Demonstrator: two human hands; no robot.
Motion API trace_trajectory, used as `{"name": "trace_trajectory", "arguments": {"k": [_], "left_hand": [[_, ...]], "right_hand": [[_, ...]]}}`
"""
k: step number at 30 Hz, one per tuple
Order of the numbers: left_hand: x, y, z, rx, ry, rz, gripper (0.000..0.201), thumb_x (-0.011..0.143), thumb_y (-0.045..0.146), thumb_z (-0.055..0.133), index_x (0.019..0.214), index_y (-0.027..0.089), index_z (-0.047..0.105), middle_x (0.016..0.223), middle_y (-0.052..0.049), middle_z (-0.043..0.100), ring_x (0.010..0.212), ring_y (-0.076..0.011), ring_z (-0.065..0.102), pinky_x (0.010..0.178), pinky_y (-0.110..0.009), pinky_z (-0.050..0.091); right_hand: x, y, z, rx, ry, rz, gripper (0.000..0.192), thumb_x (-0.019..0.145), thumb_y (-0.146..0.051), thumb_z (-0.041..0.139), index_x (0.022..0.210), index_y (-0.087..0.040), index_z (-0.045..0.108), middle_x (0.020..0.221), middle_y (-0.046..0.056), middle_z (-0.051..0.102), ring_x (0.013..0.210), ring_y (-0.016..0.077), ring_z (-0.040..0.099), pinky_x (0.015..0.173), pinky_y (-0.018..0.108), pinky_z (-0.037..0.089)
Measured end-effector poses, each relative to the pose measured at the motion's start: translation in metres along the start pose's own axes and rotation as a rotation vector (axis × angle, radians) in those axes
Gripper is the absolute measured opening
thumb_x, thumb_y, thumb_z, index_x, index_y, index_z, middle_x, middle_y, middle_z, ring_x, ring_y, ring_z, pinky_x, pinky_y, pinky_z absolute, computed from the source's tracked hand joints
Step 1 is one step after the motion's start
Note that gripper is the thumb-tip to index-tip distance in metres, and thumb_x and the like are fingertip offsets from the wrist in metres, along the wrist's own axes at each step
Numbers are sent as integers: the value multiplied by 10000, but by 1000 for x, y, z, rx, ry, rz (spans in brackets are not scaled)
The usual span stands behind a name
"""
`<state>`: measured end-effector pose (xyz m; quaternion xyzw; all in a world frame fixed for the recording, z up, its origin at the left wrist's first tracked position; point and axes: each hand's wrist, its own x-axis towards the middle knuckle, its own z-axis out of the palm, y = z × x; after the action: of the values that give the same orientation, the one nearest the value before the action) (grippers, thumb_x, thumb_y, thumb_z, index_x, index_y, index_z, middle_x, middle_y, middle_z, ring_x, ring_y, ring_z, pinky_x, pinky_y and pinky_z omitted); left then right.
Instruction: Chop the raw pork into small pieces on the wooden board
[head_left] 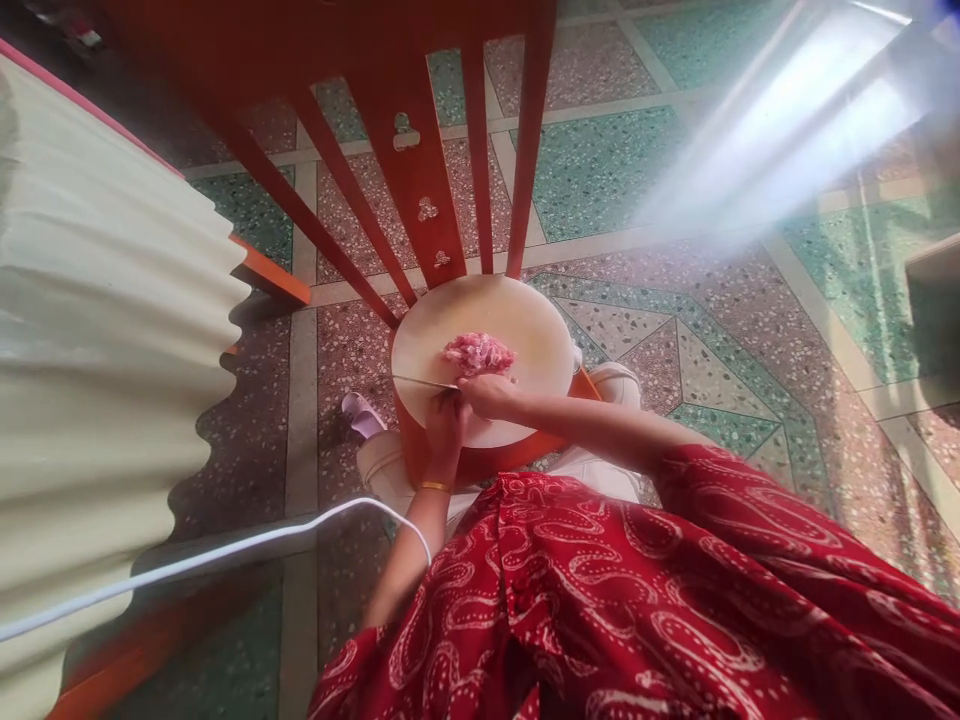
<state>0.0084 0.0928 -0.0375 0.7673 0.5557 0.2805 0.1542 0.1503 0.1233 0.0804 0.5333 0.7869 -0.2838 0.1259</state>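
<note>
A round pale cutting board rests on the seat of a wooden chair in front of me. Chopped raw meat lies in a small pink heap near its middle. My right hand is closed around a knife, just below the heap. The thin blade points left across the board, and the handle is hidden in the fist. Close against the knife on the near side, my left hand has its fingers curled closed over the board. Whatever lies in those fingers is hidden.
The chair's slatted red-brown back rises beyond the board. A cream cloth with wavy edge hangs at left. A white cable runs to my left arm. A lilac slipper is on the patterned terrazzo floor.
</note>
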Motion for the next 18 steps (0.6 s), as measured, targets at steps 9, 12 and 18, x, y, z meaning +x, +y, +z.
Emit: {"name": "trace_trajectory", "arguments": {"k": [9,12,18], "left_hand": [[-7,0,2,-16,36,-29,216,883,172,454,1007,157,631,1002,-113,648,948,-224,583,887,-380,459],[-5,0,2,17,5,-30,204,874,163,462,993,149,627,985,-121,648,942,-237,582,880,-396,457],[0,-1,-7,33,-58,37,174,835,128,490,950,170,614,957,-110,639,919,-238,578,855,-388,464]], "right_hand": [[-15,30,13,4,-21,13,234,916,-285,503,1076,-147,602,940,129,687,845,220,664,660,260,483],[4,9,12,-6,3,-4,235,910,-204,477,1110,-139,583,919,134,692,840,221,670,663,273,490],[7,11,-1,3,-3,7,269,912,-197,471,1145,-150,596,954,130,691,872,222,663,687,261,484]]}}
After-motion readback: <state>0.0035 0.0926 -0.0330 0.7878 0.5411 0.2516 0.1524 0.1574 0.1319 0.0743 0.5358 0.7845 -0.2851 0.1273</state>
